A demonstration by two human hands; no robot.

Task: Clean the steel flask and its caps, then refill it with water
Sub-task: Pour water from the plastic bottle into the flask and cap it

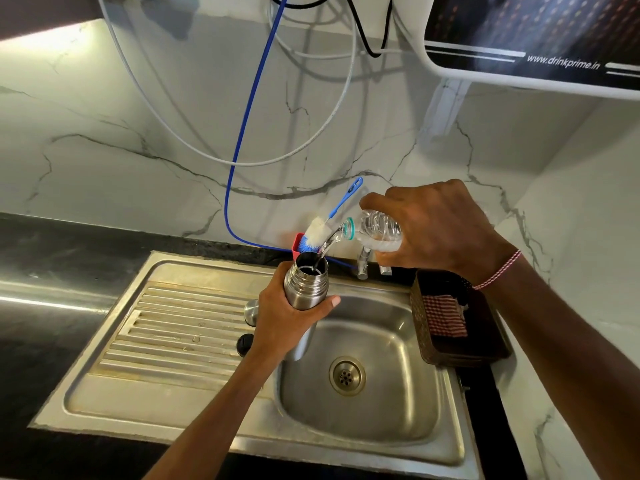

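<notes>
Over sink (180,271): left fingers (327,303) wrap steel flask (306,283), right fingers (375,202) grip plastic bottle (379,227); purifier (519,29) reads www.drinkprime.in.

The flask (306,284) is brushed steel, the bottle (377,230) clear ribbed plastic, the sink (194,327) dull scuffed steel, the bench (52,247) glossy dark stone.
</notes>
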